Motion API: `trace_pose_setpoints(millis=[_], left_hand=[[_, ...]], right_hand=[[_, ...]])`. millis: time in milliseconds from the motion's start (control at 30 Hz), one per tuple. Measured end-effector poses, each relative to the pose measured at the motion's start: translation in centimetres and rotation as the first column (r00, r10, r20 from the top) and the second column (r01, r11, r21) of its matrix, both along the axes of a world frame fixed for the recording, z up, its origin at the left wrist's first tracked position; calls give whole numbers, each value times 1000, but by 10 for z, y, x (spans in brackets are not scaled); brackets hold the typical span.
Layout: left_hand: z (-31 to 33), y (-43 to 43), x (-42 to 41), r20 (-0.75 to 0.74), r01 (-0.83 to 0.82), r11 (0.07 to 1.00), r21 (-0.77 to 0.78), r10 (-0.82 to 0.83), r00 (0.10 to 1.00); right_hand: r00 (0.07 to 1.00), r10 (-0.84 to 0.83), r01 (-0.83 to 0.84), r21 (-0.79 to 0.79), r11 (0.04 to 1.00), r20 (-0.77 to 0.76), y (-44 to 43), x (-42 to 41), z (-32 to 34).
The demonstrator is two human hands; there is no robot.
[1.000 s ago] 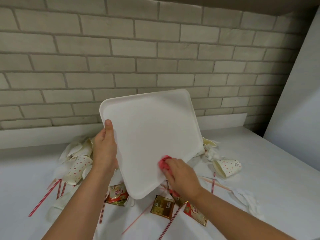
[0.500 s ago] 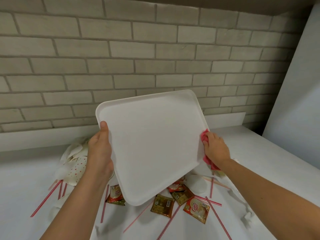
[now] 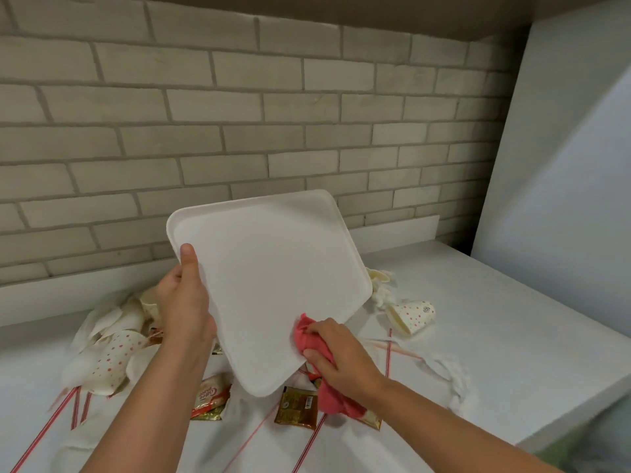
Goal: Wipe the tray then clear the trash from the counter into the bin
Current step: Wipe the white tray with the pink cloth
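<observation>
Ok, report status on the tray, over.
Left hand grips white plastic tray, tilted off counter. Right hand presses pink cloth on its lower edge. Trash not cleared.

A café or break-room counter is being shown: a white counter (image 3: pixel 495 322) is being backed by a pale brick wall (image 3: pixel 239 114), and it is being littered with dotted paper cups (image 3: pixel 411 317), coffee-mix sachets (image 3: pixel 296 406) and red-striped straws (image 3: pixel 309 445).
</observation>
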State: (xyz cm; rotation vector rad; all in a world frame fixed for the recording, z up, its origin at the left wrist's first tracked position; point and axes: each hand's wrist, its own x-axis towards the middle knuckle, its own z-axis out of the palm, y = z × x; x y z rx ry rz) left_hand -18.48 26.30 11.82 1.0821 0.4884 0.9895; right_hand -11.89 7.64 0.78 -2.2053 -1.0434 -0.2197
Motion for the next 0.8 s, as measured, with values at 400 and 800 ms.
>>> trace_pose_setpoints(millis=[400,800], left_hand=[[5,-43,44,66,-44,995,-87,50,997],[23,-100,104,165,600,792,-113,-581,797]], right_hand=[[993,-43,70,243,967,-113,-9,-45,17],[786,-512,456,234,859,347,-124,25,57]])
